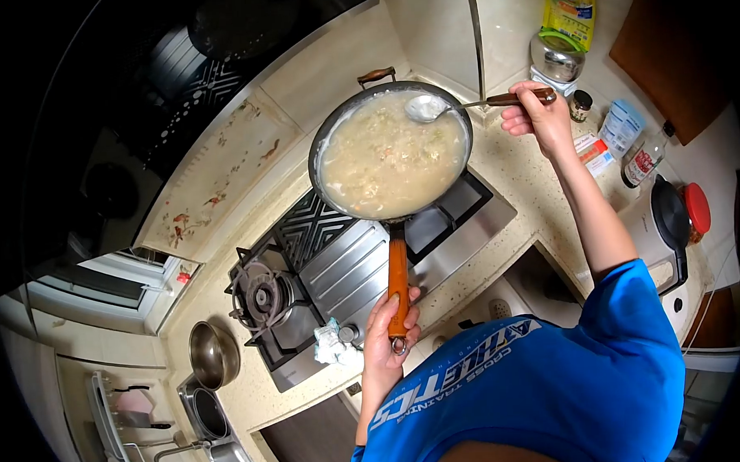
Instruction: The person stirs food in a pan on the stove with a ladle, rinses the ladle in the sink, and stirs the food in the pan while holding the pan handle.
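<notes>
A large dark-rimmed pan full of pale, thick soup with small bits in it sits over the right side of the gas stove. My left hand is wrapped round the lower end of its orange wooden handle. Above the pan's upper right part, my right hand grips the brown handle of a metal ladle. The ladle's bowl is at the soup's surface, with pale liquid in it. A small wooden side handle shows at the pan's far edge.
An uncovered burner is at the stove's left, with a white cloth at the front edge. A metal bowl stands near the sink. At right are a glass bottle, a yellow packet and a white appliance.
</notes>
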### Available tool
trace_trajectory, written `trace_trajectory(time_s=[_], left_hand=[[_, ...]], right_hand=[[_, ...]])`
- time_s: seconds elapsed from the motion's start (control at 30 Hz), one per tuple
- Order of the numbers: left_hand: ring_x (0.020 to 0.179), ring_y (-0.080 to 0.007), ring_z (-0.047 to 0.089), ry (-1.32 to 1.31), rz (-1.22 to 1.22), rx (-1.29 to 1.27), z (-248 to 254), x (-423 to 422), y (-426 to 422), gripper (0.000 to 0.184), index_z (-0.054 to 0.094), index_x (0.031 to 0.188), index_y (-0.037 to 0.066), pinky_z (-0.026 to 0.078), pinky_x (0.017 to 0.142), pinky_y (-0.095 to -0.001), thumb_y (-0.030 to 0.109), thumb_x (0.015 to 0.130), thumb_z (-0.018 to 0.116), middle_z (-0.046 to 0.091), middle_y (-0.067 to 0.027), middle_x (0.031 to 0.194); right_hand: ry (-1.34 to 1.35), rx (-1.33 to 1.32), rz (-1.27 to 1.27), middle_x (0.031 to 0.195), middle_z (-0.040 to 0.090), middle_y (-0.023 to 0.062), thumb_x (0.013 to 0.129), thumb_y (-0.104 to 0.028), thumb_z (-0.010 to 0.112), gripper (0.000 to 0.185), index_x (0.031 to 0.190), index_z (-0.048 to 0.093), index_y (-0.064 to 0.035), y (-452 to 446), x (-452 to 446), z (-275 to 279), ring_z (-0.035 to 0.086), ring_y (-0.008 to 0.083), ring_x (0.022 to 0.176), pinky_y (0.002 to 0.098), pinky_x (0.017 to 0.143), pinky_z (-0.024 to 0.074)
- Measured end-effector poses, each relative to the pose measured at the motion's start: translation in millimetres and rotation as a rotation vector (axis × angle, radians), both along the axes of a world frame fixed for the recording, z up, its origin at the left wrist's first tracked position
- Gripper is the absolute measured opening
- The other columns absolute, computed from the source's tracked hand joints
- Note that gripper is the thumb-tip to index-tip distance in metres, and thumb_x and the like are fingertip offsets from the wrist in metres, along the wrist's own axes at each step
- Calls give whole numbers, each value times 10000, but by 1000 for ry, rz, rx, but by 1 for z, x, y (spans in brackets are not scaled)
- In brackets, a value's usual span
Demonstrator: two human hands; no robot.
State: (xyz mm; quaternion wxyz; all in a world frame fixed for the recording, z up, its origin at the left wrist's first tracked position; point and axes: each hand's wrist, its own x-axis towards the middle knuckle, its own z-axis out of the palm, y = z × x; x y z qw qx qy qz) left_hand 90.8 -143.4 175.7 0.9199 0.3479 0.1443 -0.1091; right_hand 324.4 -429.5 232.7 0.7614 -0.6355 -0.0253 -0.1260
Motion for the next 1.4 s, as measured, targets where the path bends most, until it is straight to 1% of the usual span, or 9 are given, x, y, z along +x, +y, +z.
trace_trajectory(time_s=[0.33, 0.47, 0.97, 1.03, 1.07, 1.13, 1.27, 1.33, 1.4], left_hand=[[614, -78, 424, -3, 6, -17, -2, 0, 0, 373, 427, 1204, -30, 368, 398, -181, 173, 903, 513, 568, -105, 1035], [622, -80, 426, 7, 20, -15, 1, -1, 0, 363, 431, 1200, -27, 369, 402, -185, 168, 904, 510, 569, -107, 1042], [633, -82, 443, -12, -3, -13, 5, 1, -2, 429, 387, 1281, -12, 380, 412, -186, 155, 904, 506, 568, -106, 1062], [587, -35, 400, 3, 16, 112, 16, 1, -7, 371, 457, 1183, -22, 348, 411, -147, 225, 909, 505, 537, -42, 889], [587, -35, 400, 1, 21, 110, 14, 0, -6, 371, 457, 1183, -22, 348, 411, -147, 225, 909, 505, 537, -42, 889], [518, -38, 379, 13, -19, 101, 9, 0, -4, 339, 497, 1132, -13, 330, 396, -150, 245, 912, 499, 485, -19, 731], [468, -41, 357, 28, -9, 119, 9, 0, -2, 327, 520, 1097, -10, 312, 384, -154, 260, 915, 495, 418, 7, 638], [648, -77, 450, 17, -63, -29, -1, 0, 5, 383, 423, 1229, -6, 380, 440, -183, 174, 904, 515, 561, -95, 1048], [648, -77, 449, 11, -61, -33, 0, 0, 5, 383, 423, 1229, -5, 380, 443, -184, 176, 904, 516, 558, -95, 1046]], right_hand=[[-7, -62, 48, 717, 633, 121, 912, -231, 506, 239, 1008, 551, -17, 11, 29, 9, 634, 165, 545, 241, 472, 529], [-6, -50, 85, 713, 639, 136, 878, -179, 527, 209, 985, 562, -3, 19, 39, 14, 644, 184, 544, 251, 457, 531], [-44, -79, 143, 700, 634, 115, 895, -208, 531, 205, 989, 555, -27, 61, 61, 18, 629, 171, 518, 249, 444, 520], [-49, -61, 149, 700, 634, 117, 893, -205, 531, 205, 988, 554, -25, 71, 59, 22, 629, 171, 519, 250, 453, 526], [-51, -63, 154, 700, 634, 117, 893, -205, 531, 205, 988, 554, -25, 76, 60, 23, 629, 171, 519, 250, 453, 526], [-43, -95, 145, 698, 633, 116, 895, -198, 526, 201, 988, 554, -22, 85, 62, 25, 629, 170, 520, 250, 456, 528], [-55, -74, 188, 678, 632, 130, 869, -176, 565, 199, 954, 565, 5, 107, 59, 28, 633, 179, 518, 249, 427, 515], [-56, -74, 217, 667, 629, 122, 866, -180, 572, 206, 951, 560, 7, 117, 61, 25, 630, 177, 509, 249, 421, 511], [-65, -91, 232, 665, 627, 119, 865, -183, 573, 214, 956, 554, 10, 127, 61, 23, 628, 177, 507, 250, 419, 508]])
